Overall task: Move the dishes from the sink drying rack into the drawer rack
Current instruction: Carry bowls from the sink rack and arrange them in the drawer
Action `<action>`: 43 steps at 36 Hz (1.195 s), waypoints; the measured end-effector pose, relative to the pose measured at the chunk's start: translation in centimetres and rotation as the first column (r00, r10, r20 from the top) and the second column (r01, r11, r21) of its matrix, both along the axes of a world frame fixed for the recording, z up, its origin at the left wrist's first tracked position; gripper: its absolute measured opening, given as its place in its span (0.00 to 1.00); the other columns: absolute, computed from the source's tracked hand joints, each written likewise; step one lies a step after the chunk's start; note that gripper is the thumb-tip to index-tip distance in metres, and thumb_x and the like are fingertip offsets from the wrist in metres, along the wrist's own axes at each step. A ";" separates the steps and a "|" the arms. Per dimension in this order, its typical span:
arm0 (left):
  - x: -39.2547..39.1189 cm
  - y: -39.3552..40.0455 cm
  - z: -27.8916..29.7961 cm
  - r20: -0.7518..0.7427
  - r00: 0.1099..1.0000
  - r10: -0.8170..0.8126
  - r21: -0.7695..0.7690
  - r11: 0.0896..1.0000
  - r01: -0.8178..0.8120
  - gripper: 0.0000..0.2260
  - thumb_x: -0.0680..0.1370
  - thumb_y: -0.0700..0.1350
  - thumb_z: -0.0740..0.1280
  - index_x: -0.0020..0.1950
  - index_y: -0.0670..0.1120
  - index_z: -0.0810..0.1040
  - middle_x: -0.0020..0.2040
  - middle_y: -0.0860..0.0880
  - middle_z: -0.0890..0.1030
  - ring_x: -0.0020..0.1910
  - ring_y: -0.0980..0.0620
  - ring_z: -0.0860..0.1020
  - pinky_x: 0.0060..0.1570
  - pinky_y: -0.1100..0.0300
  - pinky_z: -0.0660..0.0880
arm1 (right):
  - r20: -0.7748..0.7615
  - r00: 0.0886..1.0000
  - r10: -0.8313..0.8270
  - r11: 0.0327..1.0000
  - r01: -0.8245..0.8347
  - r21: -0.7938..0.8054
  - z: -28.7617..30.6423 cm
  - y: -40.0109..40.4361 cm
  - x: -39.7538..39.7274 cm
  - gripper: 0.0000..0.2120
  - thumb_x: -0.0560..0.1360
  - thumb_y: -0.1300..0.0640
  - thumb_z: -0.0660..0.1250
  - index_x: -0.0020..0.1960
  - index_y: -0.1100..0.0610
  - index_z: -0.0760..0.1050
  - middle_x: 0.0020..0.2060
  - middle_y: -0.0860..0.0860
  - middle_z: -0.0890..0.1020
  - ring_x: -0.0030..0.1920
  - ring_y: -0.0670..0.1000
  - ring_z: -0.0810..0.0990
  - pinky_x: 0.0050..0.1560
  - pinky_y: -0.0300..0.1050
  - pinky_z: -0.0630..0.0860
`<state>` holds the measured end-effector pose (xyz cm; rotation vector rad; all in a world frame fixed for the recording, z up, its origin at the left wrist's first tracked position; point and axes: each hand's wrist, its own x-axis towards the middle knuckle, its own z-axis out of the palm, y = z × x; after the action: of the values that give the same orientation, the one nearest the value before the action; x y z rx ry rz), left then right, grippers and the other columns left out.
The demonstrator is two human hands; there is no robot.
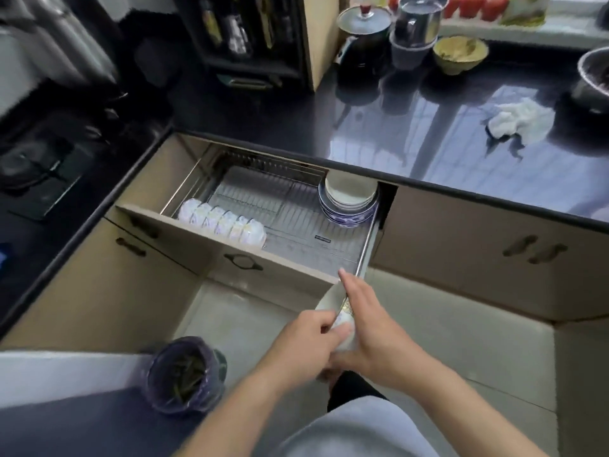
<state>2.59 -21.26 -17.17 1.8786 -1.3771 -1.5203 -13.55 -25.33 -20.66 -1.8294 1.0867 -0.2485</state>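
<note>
I have a white dish (342, 319) between my two hands, held on edge just in front of the near right corner of the open drawer (211, 237); my left hand (304, 339) curls round its left side with the thumb pinching the rim, and my right hand (365, 324) lies against its right side, fingers pressed together and straight, forefinger pointing up toward the drawer's corner; whether this is one dish or a few stacked together I cannot tell, since my hands cover most of it; the dish sits lower than the drawer front and apart from everything in the rack; inside the drawer the wire rack (273, 206) holds a row of small white bowls (224, 222) standing on edge along the near left side, six as far as I can count; at the far right corner stands one pile of plates (349, 199), pale ones on top of blue-patterned ones, the exact number hidden by the stacking; the middle of the rack shows bare wire; above the drawer runs the dark countertop (428, 127), with one crumpled white cloth (517, 122) on it toward the right, one yellowish bowl (459, 54) near the back, and one dark pot with a lid (364, 31) beside it; on the floor to my left stands one bin lined with a purple bag (186, 374).
</note>
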 end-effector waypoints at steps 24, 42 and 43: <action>32.0 -20.6 -16.9 0.749 0.662 -0.022 0.004 1.000 0.028 0.16 0.83 0.52 0.60 0.67 0.49 0.78 0.67 0.48 0.78 0.69 0.46 0.70 0.75 0.47 0.61 | -0.257 0.964 0.072 0.984 -0.027 0.175 -19.3 -25.5 21.2 0.62 0.65 0.45 0.81 0.82 0.49 0.39 0.81 0.47 0.51 0.80 0.51 0.55 0.77 0.50 0.61; 36.4 -21.6 -20.8 0.813 0.556 -0.175 0.086 0.979 0.183 0.20 0.78 0.53 0.55 0.56 0.50 0.85 0.62 0.47 0.80 0.66 0.44 0.71 0.71 0.47 0.60 | -0.337 0.938 0.080 0.988 -0.030 0.153 -27.8 -27.7 30.9 0.56 0.62 0.48 0.79 0.80 0.49 0.49 0.79 0.47 0.56 0.77 0.53 0.59 0.72 0.39 0.58; 36.3 -21.6 -20.8 0.816 0.551 -0.177 0.088 0.979 0.186 0.20 0.78 0.53 0.54 0.56 0.49 0.85 0.62 0.47 0.80 0.66 0.43 0.71 0.71 0.46 0.60 | -0.322 0.942 0.091 0.988 -0.044 0.151 -28.0 -27.8 31.0 0.56 0.62 0.48 0.79 0.79 0.48 0.49 0.78 0.47 0.56 0.77 0.54 0.60 0.73 0.41 0.60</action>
<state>38.89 -42.84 -37.98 2.6675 -1.9851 -0.6213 17.50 -53.13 -48.66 -1.8146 1.2317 0.1789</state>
